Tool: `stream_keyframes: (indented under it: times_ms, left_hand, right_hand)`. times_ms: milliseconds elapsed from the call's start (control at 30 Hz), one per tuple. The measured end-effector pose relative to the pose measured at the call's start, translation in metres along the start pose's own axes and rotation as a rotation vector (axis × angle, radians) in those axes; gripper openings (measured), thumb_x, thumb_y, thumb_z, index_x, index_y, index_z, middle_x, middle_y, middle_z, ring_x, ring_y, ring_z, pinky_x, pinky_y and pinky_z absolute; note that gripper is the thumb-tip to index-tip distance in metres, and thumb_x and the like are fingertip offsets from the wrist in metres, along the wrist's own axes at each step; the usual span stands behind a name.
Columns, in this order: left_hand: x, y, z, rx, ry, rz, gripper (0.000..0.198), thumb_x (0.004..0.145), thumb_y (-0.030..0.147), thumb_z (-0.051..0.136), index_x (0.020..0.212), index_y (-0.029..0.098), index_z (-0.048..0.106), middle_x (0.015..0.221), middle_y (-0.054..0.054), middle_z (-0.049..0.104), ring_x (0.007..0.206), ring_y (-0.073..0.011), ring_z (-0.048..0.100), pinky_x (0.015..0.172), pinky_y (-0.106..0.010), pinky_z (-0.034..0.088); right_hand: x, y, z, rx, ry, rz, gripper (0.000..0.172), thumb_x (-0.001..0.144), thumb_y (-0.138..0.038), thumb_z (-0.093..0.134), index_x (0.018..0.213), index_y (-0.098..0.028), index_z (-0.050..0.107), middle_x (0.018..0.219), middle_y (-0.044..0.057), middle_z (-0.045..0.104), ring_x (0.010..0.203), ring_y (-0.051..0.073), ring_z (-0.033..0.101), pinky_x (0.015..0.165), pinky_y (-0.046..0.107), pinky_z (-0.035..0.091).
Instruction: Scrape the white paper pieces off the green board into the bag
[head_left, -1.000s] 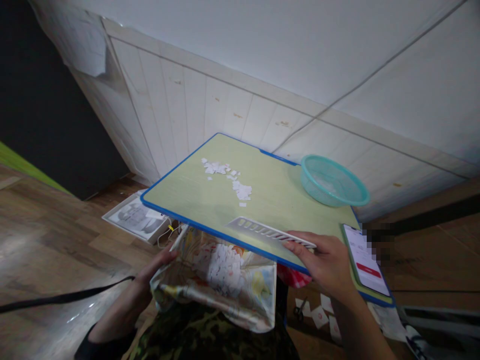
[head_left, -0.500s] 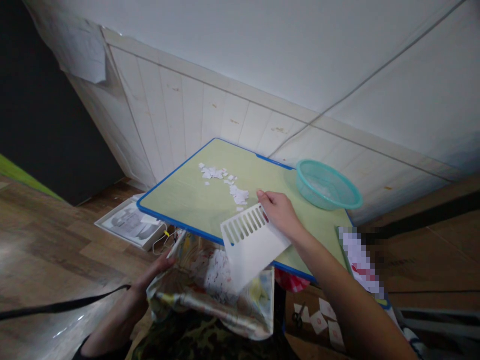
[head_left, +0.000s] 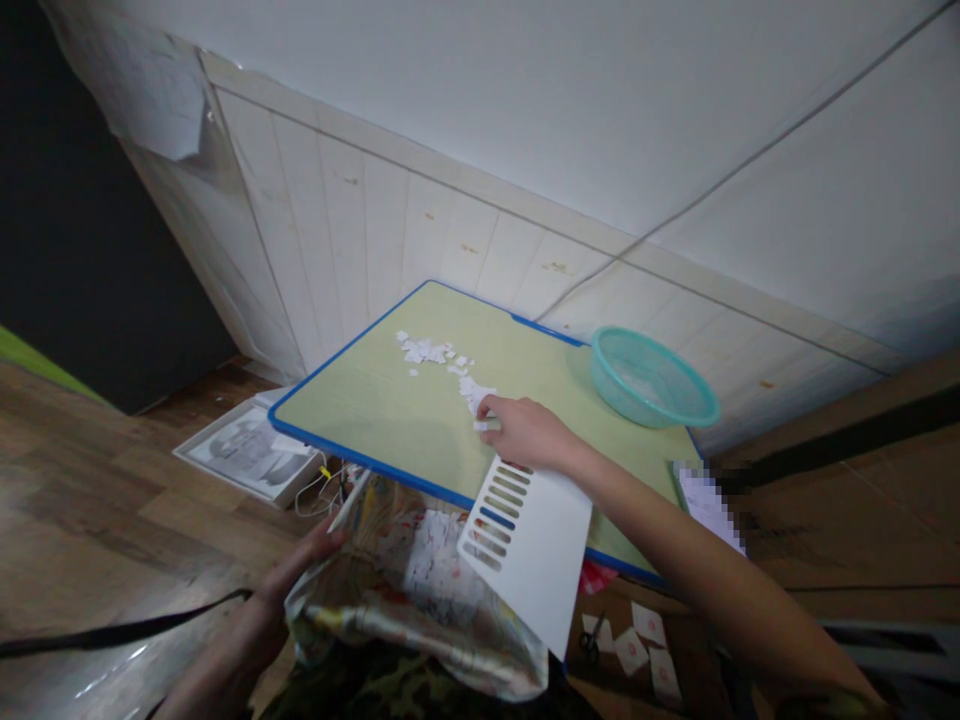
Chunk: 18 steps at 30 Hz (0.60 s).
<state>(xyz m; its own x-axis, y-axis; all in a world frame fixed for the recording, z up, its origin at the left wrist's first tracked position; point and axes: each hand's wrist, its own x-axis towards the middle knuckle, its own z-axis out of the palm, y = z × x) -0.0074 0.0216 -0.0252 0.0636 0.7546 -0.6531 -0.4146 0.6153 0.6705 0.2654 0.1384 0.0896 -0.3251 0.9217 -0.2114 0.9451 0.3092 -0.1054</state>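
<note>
My right hand (head_left: pixel 525 428) grips a flat white plastic panel (head_left: pixel 544 555) by its slotted upper end, over the table's near edge. The panel hangs down beside the bag mouth, its row of slots facing left. White paper scraps (head_left: pixel 426 351) lie scattered on the light green table (head_left: pixel 375 400), some right by my right fingertips. My left hand (head_left: pixel 326 540) is closed on the left rim of a patterned plastic bag (head_left: pixel 360 610), which gapes open below the table edge. Inside it are white paper pieces (head_left: pixel 435 555). My left fingertips are partly hidden by the bag.
A turquoise basin (head_left: pixel 652 378) stands at the table's right rear, near the panelled wall. On the floor to the left are an open white box (head_left: pixel 251 450) and cables. Scissors (head_left: pixel 591 640) and several printed cards (head_left: pixel 631 650) lie below right.
My right hand has moved slightly left and down to the nearest paper scraps. The panel has turned from slanting across the bag to hanging steeply at its right side. My left hand stays on the bag.
</note>
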Motion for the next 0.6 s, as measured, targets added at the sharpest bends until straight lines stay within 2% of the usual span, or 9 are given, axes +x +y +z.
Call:
stream_keyframes:
  times_ms: [100,267,367,533,600]
  left_hand:
    - [-0.004,0.002,0.001,0.008,-0.010,-0.016,0.059,0.069,0.034,0.080,0.125,0.021,0.069,0.066,-0.003,0.082,0.051,-0.0284,0.074,0.048,-0.032,0.058]
    - [-0.007,0.004,-0.001,0.006,-0.058,-0.004,0.054,0.076,0.034,0.076,0.127,0.020,0.067,0.079,-0.003,0.084,0.066,-0.0274,0.078,0.061,-0.031,0.060]
    - [-0.001,0.000,-0.003,0.018,-0.023,0.002,0.059,0.071,0.037,0.078,0.128,0.021,0.068,0.070,-0.003,0.083,0.057,-0.0284,0.076,0.053,-0.032,0.059]
    - [0.007,-0.006,-0.006,-0.014,0.005,0.013,0.069,0.068,0.034,0.080,0.133,0.021,0.063,0.091,-0.005,0.084,0.066,-0.0301,0.078,0.051,-0.032,0.058]
    - [0.006,-0.005,-0.006,-0.010,-0.017,0.009,0.068,0.070,0.033,0.079,0.135,0.020,0.061,0.086,-0.004,0.084,0.065,-0.0293,0.078,0.053,-0.032,0.059]
  right_hand:
    - [0.002,-0.003,0.001,-0.057,0.000,-0.014,0.034,0.090,-0.032,0.052,0.120,-0.021,0.061,0.108,0.013,0.073,0.095,0.027,0.068,0.069,0.030,0.041]
    - [0.008,-0.003,0.002,-0.050,-0.028,-0.012,0.023,0.088,-0.025,0.053,0.105,-0.018,0.067,0.101,0.014,0.074,0.091,0.027,0.068,0.066,0.030,0.041]
    - [0.007,0.001,0.002,-0.014,-0.020,-0.021,0.021,0.087,-0.023,0.054,0.103,-0.018,0.067,0.099,0.013,0.074,0.090,0.025,0.068,0.066,0.029,0.040]
    - [0.008,0.014,-0.005,0.089,0.069,0.019,0.017,0.087,-0.020,0.054,0.097,-0.018,0.067,0.095,0.008,0.074,0.085,0.020,0.066,0.066,0.026,0.040]
    - [0.012,0.021,-0.010,0.133,0.118,0.047,0.016,0.086,-0.019,0.056,0.097,-0.018,0.067,0.094,0.008,0.074,0.085,0.018,0.066,0.067,0.025,0.041]
